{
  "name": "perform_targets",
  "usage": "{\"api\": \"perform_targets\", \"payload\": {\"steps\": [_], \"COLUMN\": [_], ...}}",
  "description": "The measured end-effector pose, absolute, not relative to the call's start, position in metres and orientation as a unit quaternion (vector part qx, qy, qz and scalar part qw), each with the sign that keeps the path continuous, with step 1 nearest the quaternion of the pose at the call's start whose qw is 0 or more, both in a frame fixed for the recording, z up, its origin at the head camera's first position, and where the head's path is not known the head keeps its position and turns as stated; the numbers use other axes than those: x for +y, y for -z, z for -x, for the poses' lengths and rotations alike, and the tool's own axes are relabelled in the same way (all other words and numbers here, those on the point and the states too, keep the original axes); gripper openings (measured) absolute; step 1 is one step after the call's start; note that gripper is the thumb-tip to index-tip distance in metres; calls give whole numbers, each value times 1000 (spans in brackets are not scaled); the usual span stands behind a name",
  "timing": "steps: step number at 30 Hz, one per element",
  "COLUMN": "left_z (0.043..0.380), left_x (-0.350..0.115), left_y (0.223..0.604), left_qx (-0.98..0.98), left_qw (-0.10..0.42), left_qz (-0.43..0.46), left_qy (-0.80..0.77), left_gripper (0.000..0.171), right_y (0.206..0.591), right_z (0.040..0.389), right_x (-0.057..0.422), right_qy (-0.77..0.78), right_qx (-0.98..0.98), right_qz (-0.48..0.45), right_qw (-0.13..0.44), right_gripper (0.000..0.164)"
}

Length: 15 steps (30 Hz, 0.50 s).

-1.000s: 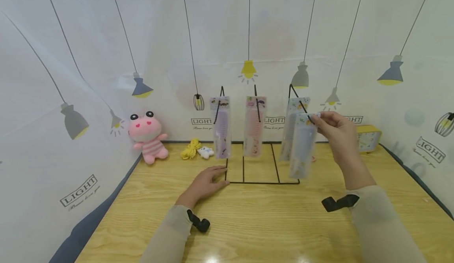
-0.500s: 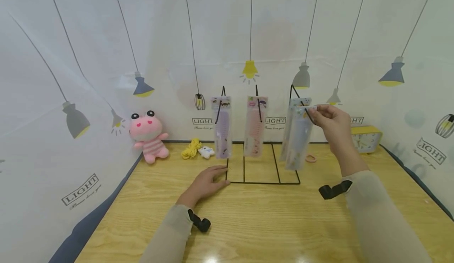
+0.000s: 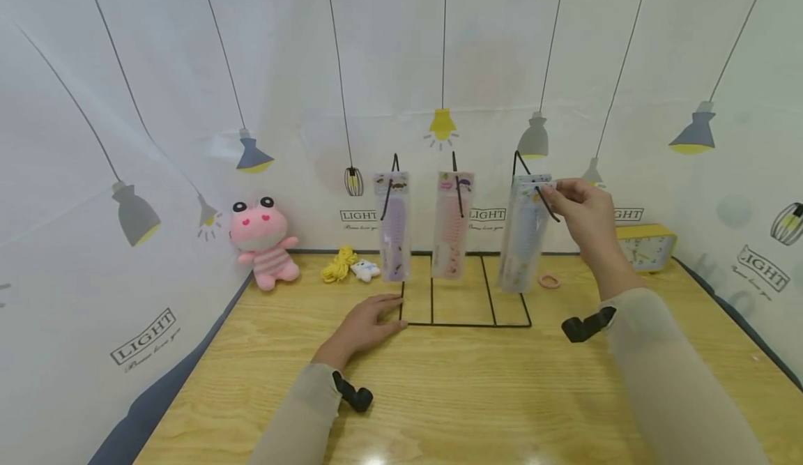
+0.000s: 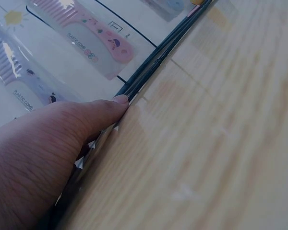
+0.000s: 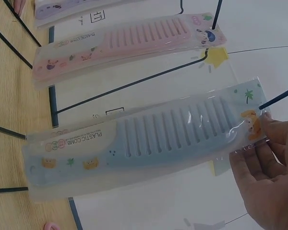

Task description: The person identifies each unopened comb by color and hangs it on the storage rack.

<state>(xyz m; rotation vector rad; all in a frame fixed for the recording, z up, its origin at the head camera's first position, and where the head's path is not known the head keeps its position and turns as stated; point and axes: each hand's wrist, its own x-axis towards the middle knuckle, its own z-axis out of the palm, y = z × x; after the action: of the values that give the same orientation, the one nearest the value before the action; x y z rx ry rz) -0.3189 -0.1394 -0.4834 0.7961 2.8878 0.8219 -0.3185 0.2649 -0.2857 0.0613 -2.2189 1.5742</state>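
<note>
My right hand (image 3: 586, 221) pinches the top corner of a clear-packaged blue comb (image 5: 175, 129), whose header hangs on the right hook of a black wire rack (image 3: 452, 325). Another packaged comb sits close behind it on that hook, mostly hidden. A packaged pink comb (image 3: 450, 224) hangs on the middle hook and a packaged purple comb (image 3: 394, 228) on the left one. My left hand (image 3: 364, 325) rests at the left edge of the rack's base, its fingertips and thumb (image 4: 103, 112) touching the wire.
Behind the rack's left side lie a yellow cord bundle (image 3: 339, 265) and a small white toy (image 3: 365, 270). Further left sits a pink plush toy (image 3: 263, 242). On the right are a pink ring (image 3: 549, 281) and a yellow clock (image 3: 649, 247). A lamp-printed sheet stands behind.
My right hand has moved back and left, sliding the blue comb along the right hook until it overlaps the comb behind. The left hand has stayed at the rack's base.
</note>
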Motion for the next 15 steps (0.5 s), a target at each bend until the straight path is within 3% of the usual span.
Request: {"api": "perform_targets", "payload": {"steps": [15], "left_z": [321], "left_x": [-140], "left_y": [486], "left_qx": [930], "left_qw": [17], "left_qz": [-254], "left_qy": [-266], "left_gripper": [63], "right_y": [285], "right_z": [324], "right_x": [265], "right_qy": [-549], "right_qx": [-810], "right_qz": [-11], "right_qw": [206], "right_gripper": [63]}}
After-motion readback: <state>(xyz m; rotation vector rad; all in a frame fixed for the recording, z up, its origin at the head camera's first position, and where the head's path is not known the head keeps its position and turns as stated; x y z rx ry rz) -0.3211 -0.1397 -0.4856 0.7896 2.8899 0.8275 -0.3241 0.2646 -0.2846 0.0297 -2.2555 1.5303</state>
